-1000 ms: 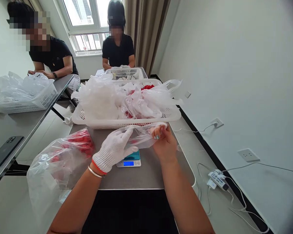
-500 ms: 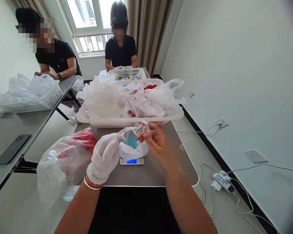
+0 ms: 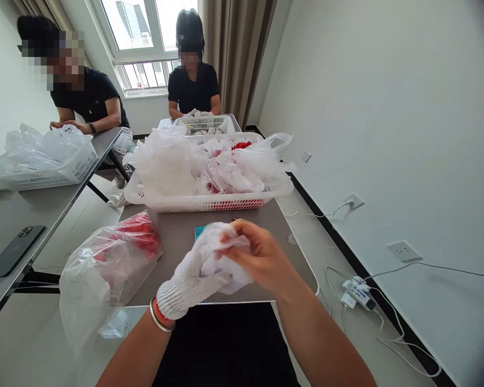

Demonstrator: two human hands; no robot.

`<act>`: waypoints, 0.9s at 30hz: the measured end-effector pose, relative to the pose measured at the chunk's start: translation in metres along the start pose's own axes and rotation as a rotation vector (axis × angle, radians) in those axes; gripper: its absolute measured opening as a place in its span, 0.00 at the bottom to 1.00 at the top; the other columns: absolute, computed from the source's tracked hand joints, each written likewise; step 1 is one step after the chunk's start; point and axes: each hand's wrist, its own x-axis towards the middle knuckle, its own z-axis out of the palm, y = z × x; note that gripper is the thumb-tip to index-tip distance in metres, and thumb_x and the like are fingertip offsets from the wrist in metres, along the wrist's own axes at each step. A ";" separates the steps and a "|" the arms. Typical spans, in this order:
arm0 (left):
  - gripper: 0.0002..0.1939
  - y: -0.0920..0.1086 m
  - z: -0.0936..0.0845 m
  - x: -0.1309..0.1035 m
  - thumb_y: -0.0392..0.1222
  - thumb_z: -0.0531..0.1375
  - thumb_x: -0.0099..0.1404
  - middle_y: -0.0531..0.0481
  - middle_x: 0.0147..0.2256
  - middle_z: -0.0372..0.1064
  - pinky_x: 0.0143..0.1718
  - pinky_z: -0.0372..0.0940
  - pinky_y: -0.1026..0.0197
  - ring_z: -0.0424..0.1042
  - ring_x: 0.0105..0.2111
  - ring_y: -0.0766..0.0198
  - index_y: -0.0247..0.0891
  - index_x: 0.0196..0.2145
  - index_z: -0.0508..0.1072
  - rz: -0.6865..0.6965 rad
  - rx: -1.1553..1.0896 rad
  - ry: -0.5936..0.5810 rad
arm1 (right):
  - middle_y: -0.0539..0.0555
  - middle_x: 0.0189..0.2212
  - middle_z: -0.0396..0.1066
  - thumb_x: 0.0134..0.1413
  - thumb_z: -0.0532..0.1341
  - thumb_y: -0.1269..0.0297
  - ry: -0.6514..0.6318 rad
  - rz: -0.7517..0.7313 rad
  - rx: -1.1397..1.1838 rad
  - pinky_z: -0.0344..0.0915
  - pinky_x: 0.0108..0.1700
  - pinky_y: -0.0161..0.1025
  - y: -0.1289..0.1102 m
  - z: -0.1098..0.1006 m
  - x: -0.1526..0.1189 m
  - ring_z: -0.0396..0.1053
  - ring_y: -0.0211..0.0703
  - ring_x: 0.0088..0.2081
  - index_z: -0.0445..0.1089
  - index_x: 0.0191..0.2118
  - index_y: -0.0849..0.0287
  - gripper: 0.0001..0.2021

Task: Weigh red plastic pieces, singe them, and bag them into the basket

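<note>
My left hand (image 3: 191, 282), in a white knit glove, is wrapped around a white plastic bag (image 3: 226, 263) above the near part of the grey table (image 3: 262, 226). On the bag's upper right side, my bare right hand (image 3: 254, 250) pinches the thin plastic between thumb and fingers. A teal item (image 3: 199, 232) shows just behind the bag, mostly hidden by it. To the left lies a large clear bag (image 3: 113, 258) with red contents, hanging over the table's edge.
A wide white basket (image 3: 177, 203) heaped with plastic bags stands behind my hands. Two people (image 3: 193, 88) sit farther back. The left table (image 3: 44, 207) holds a phone (image 3: 16, 251) and another basket (image 3: 78, 165). A power strip (image 3: 358, 293) lies at right.
The white bag has been lifted off the small scale and moved nearer to me. My left hand has turned and now cups it from below; the scale's display is no longer visible.
</note>
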 end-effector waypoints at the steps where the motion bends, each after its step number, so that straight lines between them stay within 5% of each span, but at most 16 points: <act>1: 0.23 -0.002 -0.001 -0.001 0.57 0.58 0.66 0.49 0.35 0.71 0.33 0.71 0.58 0.72 0.32 0.61 0.38 0.50 0.69 -0.030 -0.031 -0.060 | 0.49 0.28 0.75 0.51 0.67 0.61 0.078 0.018 -0.002 0.69 0.34 0.36 -0.002 -0.007 0.001 0.74 0.40 0.32 0.70 0.33 0.56 0.07; 4: 0.16 -0.006 -0.006 -0.001 0.47 0.50 0.71 0.52 0.28 0.65 0.30 0.66 0.63 0.67 0.28 0.66 0.36 0.31 0.69 -0.078 -0.114 -0.197 | 0.51 0.30 0.76 0.46 0.70 0.60 0.306 0.075 -0.074 0.70 0.34 0.37 0.000 -0.032 0.002 0.75 0.43 0.34 0.72 0.33 0.57 0.10; 7: 0.10 -0.007 -0.014 -0.001 0.42 0.49 0.71 0.54 0.28 0.65 0.27 0.64 0.64 0.66 0.25 0.68 0.37 0.37 0.68 -0.182 -0.099 -0.156 | 0.52 0.34 0.76 0.46 0.70 0.58 0.336 0.065 -0.158 0.71 0.35 0.38 0.007 -0.055 0.000 0.75 0.44 0.36 0.72 0.38 0.56 0.14; 10: 0.09 -0.007 -0.019 -0.002 0.38 0.49 0.70 0.52 0.32 0.67 0.31 0.65 0.63 0.67 0.28 0.66 0.39 0.43 0.68 -0.120 0.095 -0.033 | 0.53 0.49 0.73 0.49 0.68 0.61 0.344 -0.196 -0.295 0.72 0.46 0.44 0.009 -0.061 -0.008 0.73 0.47 0.49 0.65 0.52 0.48 0.24; 12: 0.10 -0.006 -0.019 -0.003 0.35 0.49 0.69 0.50 0.36 0.69 0.37 0.66 0.61 0.69 0.35 0.64 0.39 0.42 0.69 0.033 0.195 -0.054 | 0.54 0.57 0.68 0.48 0.69 0.64 0.261 -0.373 -0.498 0.65 0.58 0.52 0.006 -0.053 -0.015 0.65 0.50 0.59 0.64 0.56 0.45 0.29; 14: 0.11 -0.004 -0.016 -0.004 0.33 0.49 0.69 0.48 0.40 0.70 0.42 0.67 0.60 0.70 0.39 0.63 0.40 0.44 0.69 0.160 0.192 -0.083 | 0.53 0.56 0.69 0.47 0.68 0.69 0.025 -0.400 -0.727 0.61 0.61 0.55 0.006 -0.038 -0.021 0.64 0.53 0.60 0.67 0.55 0.46 0.27; 16: 0.13 -0.003 -0.014 -0.004 0.33 0.49 0.68 0.46 0.43 0.70 0.43 0.68 0.59 0.71 0.41 0.63 0.41 0.48 0.67 0.208 0.130 -0.026 | 0.52 0.48 0.76 0.49 0.62 0.75 -0.220 -0.286 -0.852 0.69 0.52 0.50 0.007 -0.025 -0.023 0.72 0.50 0.51 0.71 0.51 0.49 0.23; 18: 0.15 -0.005 -0.014 -0.002 0.35 0.51 0.69 0.46 0.45 0.70 0.39 0.69 0.61 0.71 0.37 0.65 0.42 0.53 0.64 0.156 0.053 0.076 | 0.50 0.39 0.78 0.48 0.56 0.80 -0.266 -0.172 -0.866 0.73 0.39 0.40 0.007 -0.021 -0.021 0.76 0.43 0.38 0.74 0.47 0.51 0.22; 20: 0.15 -0.011 -0.016 0.006 0.38 0.53 0.70 0.47 0.44 0.71 0.33 0.68 0.64 0.69 0.30 0.69 0.42 0.54 0.63 0.065 -0.010 0.185 | 0.49 0.34 0.78 0.48 0.55 0.79 -0.084 -0.162 -0.851 0.70 0.31 0.36 0.000 -0.028 -0.009 0.75 0.40 0.31 0.74 0.44 0.53 0.20; 22: 0.14 -0.018 -0.020 0.018 0.42 0.54 0.70 0.48 0.42 0.71 0.31 0.68 0.64 0.68 0.29 0.69 0.42 0.53 0.65 -0.008 -0.029 0.278 | 0.50 0.32 0.76 0.50 0.57 0.75 0.248 -0.267 -0.873 0.70 0.32 0.38 -0.014 -0.043 0.013 0.74 0.42 0.31 0.74 0.44 0.53 0.17; 25: 0.13 -0.034 -0.023 0.044 0.44 0.55 0.70 0.48 0.40 0.73 0.37 0.70 0.61 0.71 0.33 0.66 0.40 0.50 0.67 -0.021 0.060 0.326 | 0.54 0.41 0.73 0.53 0.54 0.71 0.760 -0.551 -0.988 0.70 0.45 0.47 -0.037 -0.066 0.069 0.72 0.47 0.44 0.71 0.48 0.55 0.17; 27: 0.14 -0.048 -0.022 0.060 0.44 0.56 0.69 0.47 0.40 0.74 0.40 0.70 0.59 0.72 0.34 0.65 0.39 0.50 0.68 0.026 0.199 0.366 | 0.59 0.50 0.68 0.53 0.53 0.73 0.862 -0.629 -1.123 0.65 0.54 0.50 -0.040 -0.076 0.115 0.66 0.51 0.54 0.70 0.49 0.59 0.19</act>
